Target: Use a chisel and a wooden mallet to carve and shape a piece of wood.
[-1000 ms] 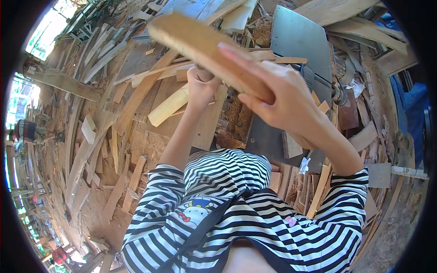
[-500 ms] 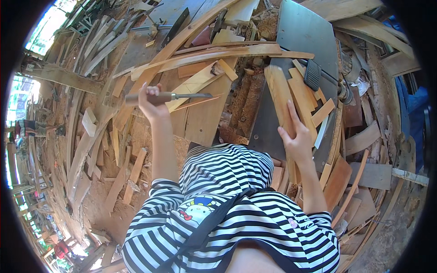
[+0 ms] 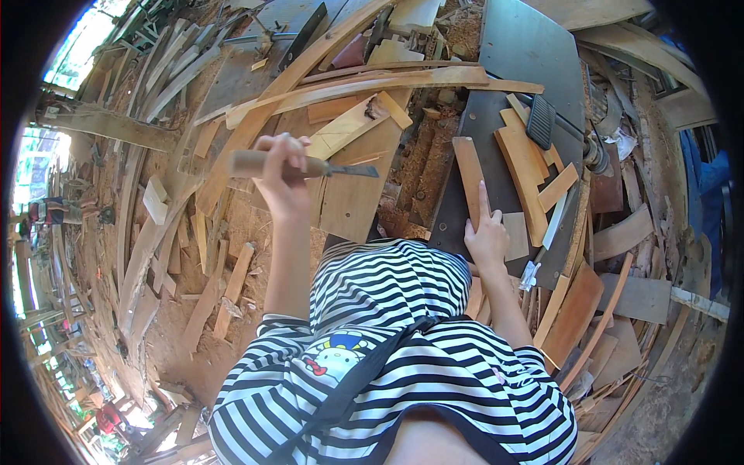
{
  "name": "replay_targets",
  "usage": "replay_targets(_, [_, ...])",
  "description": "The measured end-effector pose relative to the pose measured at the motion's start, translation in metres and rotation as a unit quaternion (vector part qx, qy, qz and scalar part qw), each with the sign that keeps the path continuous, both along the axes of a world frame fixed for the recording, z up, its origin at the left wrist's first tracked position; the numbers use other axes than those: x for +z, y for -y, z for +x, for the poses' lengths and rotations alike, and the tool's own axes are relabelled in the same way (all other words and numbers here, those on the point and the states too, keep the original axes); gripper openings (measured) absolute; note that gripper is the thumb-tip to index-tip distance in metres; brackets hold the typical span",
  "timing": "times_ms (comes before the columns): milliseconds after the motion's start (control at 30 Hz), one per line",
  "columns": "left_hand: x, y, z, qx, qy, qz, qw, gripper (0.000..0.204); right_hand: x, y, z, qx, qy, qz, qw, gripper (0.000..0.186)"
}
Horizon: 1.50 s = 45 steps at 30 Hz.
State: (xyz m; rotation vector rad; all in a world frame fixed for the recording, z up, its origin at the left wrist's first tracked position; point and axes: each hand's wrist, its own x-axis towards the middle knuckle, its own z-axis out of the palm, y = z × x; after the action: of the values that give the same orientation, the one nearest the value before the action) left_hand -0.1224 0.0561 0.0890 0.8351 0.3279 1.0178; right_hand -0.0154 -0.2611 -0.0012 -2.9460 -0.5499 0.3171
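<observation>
My left hand (image 3: 284, 172) is raised over the left side of the bench, fingers wrapped round the wooden handle of a chisel (image 3: 353, 170). The flat metal blade points right, above a plank on the bench. My right hand (image 3: 488, 239) grips a narrow wooden strip (image 3: 466, 167) over the dark bench top (image 3: 448, 209). The index finger lies stretched along the strip, and the hand hides its near end. Close to that hand's right side lies a small pale wood block (image 3: 515, 235).
Curved wood pieces (image 3: 521, 178) and a black pedal-like pad (image 3: 540, 122) lie on the right of the bench top. Long curved strips (image 3: 372, 84) cross the bench's far side. A sawdust-filled gap (image 3: 422, 174) divides the bench. Offcuts (image 3: 232, 291) litter the ground at left.
The chisel has moved right with my left hand. My right hand has shifted slightly left and nearer; the strip shows shorter and at another angle, uncovering the small block.
</observation>
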Motion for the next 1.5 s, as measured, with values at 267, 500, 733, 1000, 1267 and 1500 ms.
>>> replay_targets(267, [0.015,0.073,0.016,-0.140,-0.080,0.281,0.946,0.016,0.029,-0.035,-0.011,0.019,0.189,0.000,0.982,0.078])
replay_targets(500, [0.041,0.127,0.024,-0.148,-0.119,0.612,0.768,0.048,0.077,-0.070,-0.042,0.053,-0.346,0.661,0.664,0.049])
replay_targets(733, [-0.054,0.046,0.006,-0.059,-0.387,0.619,0.681,0.040,0.093,-0.067,-0.002,0.031,-0.126,0.569,0.812,0.015])
replay_targets(1000, [-0.117,0.011,0.008,0.003,-0.413,0.690,0.595,0.027,0.116,-0.104,0.028,0.031,-0.272,0.729,0.627,0.018])
replay_targets(1267, [-0.103,-0.006,0.019,-0.065,-0.363,0.605,0.706,0.006,0.117,-0.162,0.046,0.126,-0.278,0.743,0.595,0.019])
replay_targets(1500, [-0.116,-0.002,0.021,-0.022,-0.371,0.560,0.741,0.007,0.101,-0.194,0.047,0.140,-0.293,0.768,0.552,0.022])
